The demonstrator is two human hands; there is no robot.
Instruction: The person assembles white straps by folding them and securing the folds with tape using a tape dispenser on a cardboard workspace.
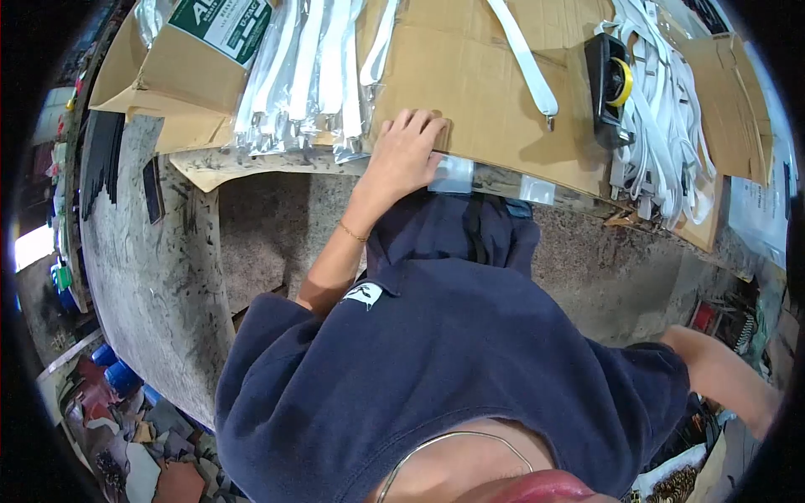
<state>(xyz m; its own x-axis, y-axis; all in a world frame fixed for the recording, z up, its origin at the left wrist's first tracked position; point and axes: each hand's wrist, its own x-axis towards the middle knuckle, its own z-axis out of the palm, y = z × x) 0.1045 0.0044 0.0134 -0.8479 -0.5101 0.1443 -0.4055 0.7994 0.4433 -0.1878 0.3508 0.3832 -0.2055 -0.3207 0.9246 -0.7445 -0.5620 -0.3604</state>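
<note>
White strap (pixel 524 63) – flat, smooth, metal clip (pixel 550 123) at its near end – lies on cardboard (pixel 470 92) right of the left hand (pixel 404 157), fingers bent; whether pinching, I can't tell.

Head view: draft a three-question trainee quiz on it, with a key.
1. Which hand rests at the near edge of the cardboard?
2. True or false: the tape dispenser lies among the bagged straps.
3. Apart from white, what colour is the label on the carton: A) red, B) green, C) yellow?

Key:
1. The left hand.
2. False: the tape dispenser lies at the edge of the loose heap of white straps.
3. B.
</note>
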